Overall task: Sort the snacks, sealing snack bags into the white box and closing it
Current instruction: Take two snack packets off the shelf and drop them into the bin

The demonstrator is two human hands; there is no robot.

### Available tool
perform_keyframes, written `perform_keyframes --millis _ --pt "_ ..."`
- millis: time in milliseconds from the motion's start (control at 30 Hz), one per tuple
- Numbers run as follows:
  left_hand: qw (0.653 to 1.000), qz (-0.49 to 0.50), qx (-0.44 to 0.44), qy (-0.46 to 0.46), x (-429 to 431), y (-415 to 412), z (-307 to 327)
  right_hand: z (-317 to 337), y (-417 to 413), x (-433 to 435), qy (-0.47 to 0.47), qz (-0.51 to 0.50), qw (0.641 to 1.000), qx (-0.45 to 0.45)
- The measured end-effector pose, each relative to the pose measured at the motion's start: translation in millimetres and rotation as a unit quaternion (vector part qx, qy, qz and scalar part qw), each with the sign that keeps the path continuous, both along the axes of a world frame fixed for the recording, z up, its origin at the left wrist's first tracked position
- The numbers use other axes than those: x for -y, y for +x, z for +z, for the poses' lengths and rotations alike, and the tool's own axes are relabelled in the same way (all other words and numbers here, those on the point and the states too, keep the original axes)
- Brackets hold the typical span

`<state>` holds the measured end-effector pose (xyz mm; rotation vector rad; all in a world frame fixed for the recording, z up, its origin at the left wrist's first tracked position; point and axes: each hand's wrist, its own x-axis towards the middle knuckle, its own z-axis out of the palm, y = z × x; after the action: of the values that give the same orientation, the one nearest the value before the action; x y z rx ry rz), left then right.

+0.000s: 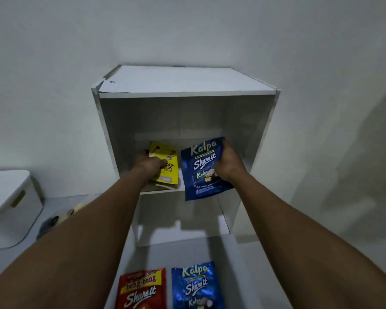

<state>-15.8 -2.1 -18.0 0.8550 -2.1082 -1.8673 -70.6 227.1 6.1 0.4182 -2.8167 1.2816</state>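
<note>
In the head view, both hands are reaching into the upper compartment of a white shelf unit (185,94). The left hand (151,167) is curling its fingers round a yellow snack bag (166,160) on the shelf. The right hand (228,166) is clamping its fingers on the edge of a blue Kalpa bag (202,170), which is overhanging the shelf lip. A red beng-beng bag (140,288) and a second Kalpa bag (196,286) are lying below. The white box (9,197) is sitting well to the left with its lid on. Both bags should be lifted clear of the lip before being drawn back, and the grip should be kept off their top seals.
</note>
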Motion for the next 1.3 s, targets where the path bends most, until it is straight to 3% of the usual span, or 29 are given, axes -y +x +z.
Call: perform_keyframes --millis 133,367,733,1033,1300 --pt "0.998 -0.056 0.002 0.033 -19.1 40.4 20.4 13.6 52.4 -18.0 -0.019 -0.024 0.999 -0.016" --pt "0.989 -0.141 -0.050 0.015 -58.3 83.6 29.7 24.8 150.0 -68.6 -0.035 -0.124 0.991 -0.027" --pt "0.948 -0.308 -0.045 0.065 -191.9 127.9 4.5 -16.2 252.7 -203.5 -0.043 -0.338 0.940 0.002" --pt "0.908 -0.410 0.012 0.088 -321.2 144.0 -71.5 -90.9 313.7 -314.7 -0.043 -0.449 0.890 0.066" --pt "0.880 -0.455 0.092 0.101 -446.5 145.6 -193.1 -230.4 321.6 -418.4 -0.052 -0.496 0.861 0.096"
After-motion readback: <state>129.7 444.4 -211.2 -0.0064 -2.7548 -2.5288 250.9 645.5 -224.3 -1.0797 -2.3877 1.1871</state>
